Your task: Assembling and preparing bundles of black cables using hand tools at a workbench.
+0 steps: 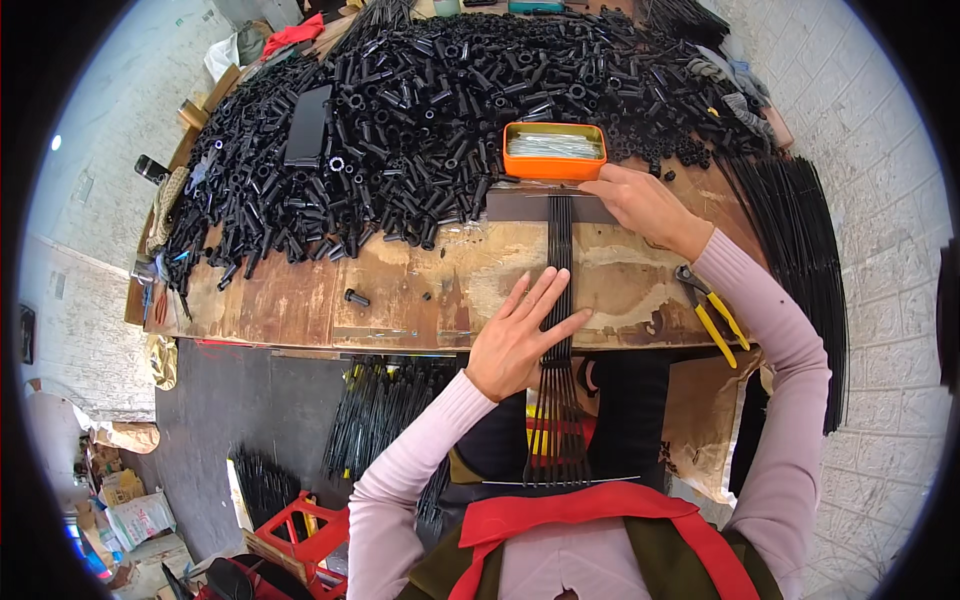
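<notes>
My left hand [522, 338] lies with fingers outstretched on a flat row of thin black rods [560, 240]. The rods run from the table over its near edge toward my lap, where they fan out and a thin wire crosses them. At the far end of the rods, my right hand [645, 200] pinches the right end of a thin metal wire [548, 187] that lies crosswise. The fingertips partly hide it. A dark flat strip [515, 207] sits under the rods there. Just beyond stands an orange box [553, 172] holding many thin metal pins.
A large heap of black plastic tubular parts [410, 120] covers the far table, with a dark phone [308, 127] on it. Yellow-handled pliers [715, 318] lie at right, near long black rods [795, 240]. A loose black part [356, 297] is at left. A red crate [300, 535] stands below.
</notes>
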The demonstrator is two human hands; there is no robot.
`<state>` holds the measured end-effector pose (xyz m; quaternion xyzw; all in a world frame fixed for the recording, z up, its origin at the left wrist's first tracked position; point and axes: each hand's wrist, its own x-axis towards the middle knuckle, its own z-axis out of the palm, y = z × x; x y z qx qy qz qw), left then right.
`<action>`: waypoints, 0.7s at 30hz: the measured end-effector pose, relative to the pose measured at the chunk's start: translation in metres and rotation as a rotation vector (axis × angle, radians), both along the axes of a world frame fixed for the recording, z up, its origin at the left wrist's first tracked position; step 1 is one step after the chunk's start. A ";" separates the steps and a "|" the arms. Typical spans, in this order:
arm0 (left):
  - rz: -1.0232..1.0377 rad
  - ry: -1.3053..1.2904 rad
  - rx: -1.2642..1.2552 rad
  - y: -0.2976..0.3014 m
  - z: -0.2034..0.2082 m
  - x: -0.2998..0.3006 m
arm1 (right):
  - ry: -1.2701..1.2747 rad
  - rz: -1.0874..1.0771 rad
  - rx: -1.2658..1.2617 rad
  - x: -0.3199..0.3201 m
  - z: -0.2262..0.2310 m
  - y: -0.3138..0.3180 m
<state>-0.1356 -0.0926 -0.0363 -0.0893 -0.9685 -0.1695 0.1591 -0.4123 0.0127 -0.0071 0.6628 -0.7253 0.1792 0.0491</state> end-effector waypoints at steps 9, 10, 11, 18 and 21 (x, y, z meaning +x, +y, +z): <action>-0.002 -0.009 0.020 0.000 -0.001 -0.001 | -0.094 0.012 -0.034 -0.010 0.000 -0.002; -0.004 -0.012 0.012 0.001 0.000 -0.001 | -0.096 0.010 -0.033 -0.009 -0.001 -0.001; -0.006 -0.015 0.004 0.001 0.000 0.000 | -0.084 0.017 -0.042 -0.010 -0.003 -0.001; -0.007 -0.009 -0.006 0.000 -0.001 -0.002 | -0.046 0.053 -0.088 -0.009 -0.006 -0.007; -0.008 -0.005 0.010 0.000 -0.002 -0.001 | -0.110 0.029 -0.048 -0.006 0.003 -0.011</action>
